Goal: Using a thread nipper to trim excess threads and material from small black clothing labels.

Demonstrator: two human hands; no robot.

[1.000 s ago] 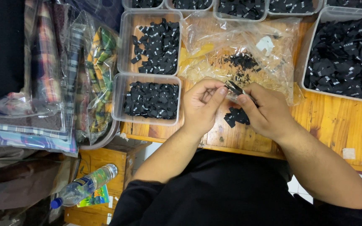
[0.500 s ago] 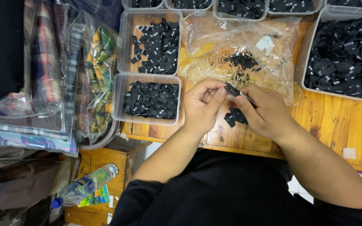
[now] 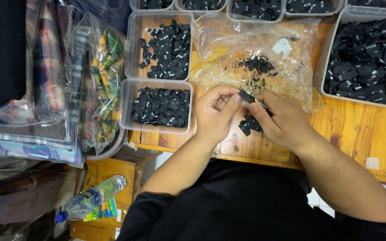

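Both hands pinch one small black woven label [image 3: 246, 96]: left hand [image 3: 215, 114], right hand [image 3: 282, 118]. Clear plastic tubs [image 3: 157, 107] already hold many; a few loose labels [image 3: 249, 125] remain on the wooden worktop [image 3: 358, 129].

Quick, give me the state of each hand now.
Left hand: closed, pinching one end of a small black label.
Right hand: closed, pinching that label and holding more black labels.

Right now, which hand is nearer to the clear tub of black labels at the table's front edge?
Left. The left hand sits just beside the tub, by its right wall. The right hand is farther right, pinching a small black label with the left.
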